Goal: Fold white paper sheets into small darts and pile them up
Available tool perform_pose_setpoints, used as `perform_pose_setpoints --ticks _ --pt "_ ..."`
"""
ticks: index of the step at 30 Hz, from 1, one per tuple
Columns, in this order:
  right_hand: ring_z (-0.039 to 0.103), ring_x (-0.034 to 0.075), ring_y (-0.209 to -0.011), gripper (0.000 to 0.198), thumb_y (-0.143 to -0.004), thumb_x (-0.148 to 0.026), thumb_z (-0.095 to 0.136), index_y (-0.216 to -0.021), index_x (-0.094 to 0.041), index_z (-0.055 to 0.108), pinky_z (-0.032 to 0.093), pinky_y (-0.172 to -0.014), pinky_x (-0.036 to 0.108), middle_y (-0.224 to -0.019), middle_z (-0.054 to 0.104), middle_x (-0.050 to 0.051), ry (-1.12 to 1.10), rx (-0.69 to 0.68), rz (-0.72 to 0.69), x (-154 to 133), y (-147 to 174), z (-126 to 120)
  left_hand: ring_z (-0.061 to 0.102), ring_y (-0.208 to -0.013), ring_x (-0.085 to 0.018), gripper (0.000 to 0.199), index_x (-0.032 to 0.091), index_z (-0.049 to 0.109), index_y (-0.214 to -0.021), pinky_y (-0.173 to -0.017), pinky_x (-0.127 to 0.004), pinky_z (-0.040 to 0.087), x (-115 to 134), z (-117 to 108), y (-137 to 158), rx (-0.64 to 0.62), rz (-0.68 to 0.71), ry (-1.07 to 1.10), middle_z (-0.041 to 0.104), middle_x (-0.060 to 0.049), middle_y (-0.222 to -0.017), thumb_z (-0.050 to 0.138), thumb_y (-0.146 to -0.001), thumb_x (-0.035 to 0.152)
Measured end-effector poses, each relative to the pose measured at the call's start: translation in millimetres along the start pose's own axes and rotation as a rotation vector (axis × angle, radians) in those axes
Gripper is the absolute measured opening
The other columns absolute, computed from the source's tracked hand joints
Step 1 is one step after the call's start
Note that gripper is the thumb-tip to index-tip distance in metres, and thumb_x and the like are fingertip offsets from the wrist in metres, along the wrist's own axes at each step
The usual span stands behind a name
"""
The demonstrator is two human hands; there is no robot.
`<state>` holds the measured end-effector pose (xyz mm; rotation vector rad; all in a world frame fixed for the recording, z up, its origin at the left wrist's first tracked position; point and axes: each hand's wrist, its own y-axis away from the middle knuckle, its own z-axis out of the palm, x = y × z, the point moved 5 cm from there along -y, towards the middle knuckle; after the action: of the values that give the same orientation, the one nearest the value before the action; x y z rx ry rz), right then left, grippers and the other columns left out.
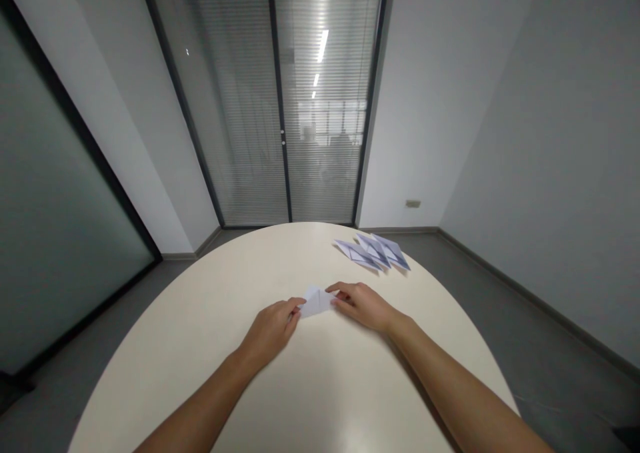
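Between my two hands is a small folded piece of white paper, with a raised point at its top edge and a crease down its middle. My left hand pinches its left end between thumb and fingers. At the right end, the thumb and index finger of my right hand close on the paper's corner, the other fingers curled beneath. Several folded paper pieces, pale with bluish shading, lie overlapping in a row beyond my right hand.
The round cream table spreads under both arms. Past its far edge stand glass doors with blinds. A white wall with a socket plate rises on the right, and a dark-framed glass panel on the left.
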<state>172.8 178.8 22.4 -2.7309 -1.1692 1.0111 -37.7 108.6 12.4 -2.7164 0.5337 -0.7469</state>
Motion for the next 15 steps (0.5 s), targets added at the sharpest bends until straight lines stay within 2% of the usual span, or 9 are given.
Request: perform_pose_setpoints --ticks 3,8,11,15 --pt "0.067 0.019 -0.082 0.034 -0.093 -0.026 0.056 -0.125 -0.021 0.064 0.048 -0.074 0.028 -0.098 0.075 0.008 -0.007 0.027 -0.012 -0.2 -0.7 1.4 0.071 -0.094 -0.021 0.035 0.024 0.063 -0.123 -0.085 -0.033 0.055 -3.0 2.4 -0.9 0.017 -0.011 0.022 0.075 -0.006 -0.108 0.051 -0.091 0.015" --pt "0.067 0.022 -0.095 0.041 -0.092 -0.018 0.053 -0.133 -0.021 0.059 0.050 -0.087 0.035 -0.113 0.072 0.010 0.004 0.056 -0.053 -1.2 -1.5 4.0 0.065 -0.118 -0.021 0.050 0.025 0.056 -0.137 -0.103 -0.038 0.052 -5.3 5.3 -1.0 0.062 0.034 0.016 0.065 -0.007 -0.134 0.053 -0.089 0.011" --pt "0.064 0.023 -0.110 0.044 -0.091 -0.012 0.052 -0.133 -0.022 0.059 0.049 -0.097 0.039 -0.125 0.068 0.011 0.019 0.080 -0.111 -3.1 -1.4 4.7 0.059 -0.126 -0.020 0.045 0.026 0.065 -0.128 -0.108 -0.039 0.049 -3.2 6.5 -0.1 0.073 0.104 -0.010 0.058 -0.005 -0.143 0.052 -0.088 0.008" --pt "0.059 0.023 -0.119 0.042 -0.088 -0.006 0.052 -0.123 -0.022 0.068 0.047 -0.103 0.041 -0.129 0.065 0.010 0.104 0.077 -0.185 -5.9 -1.6 7.0 0.062 -0.121 -0.022 0.039 0.028 0.072 -0.116 -0.103 -0.042 0.052 -0.1 9.0 -1.0 0.039 0.127 -0.053 0.062 -0.004 -0.138 0.054 -0.088 0.007"
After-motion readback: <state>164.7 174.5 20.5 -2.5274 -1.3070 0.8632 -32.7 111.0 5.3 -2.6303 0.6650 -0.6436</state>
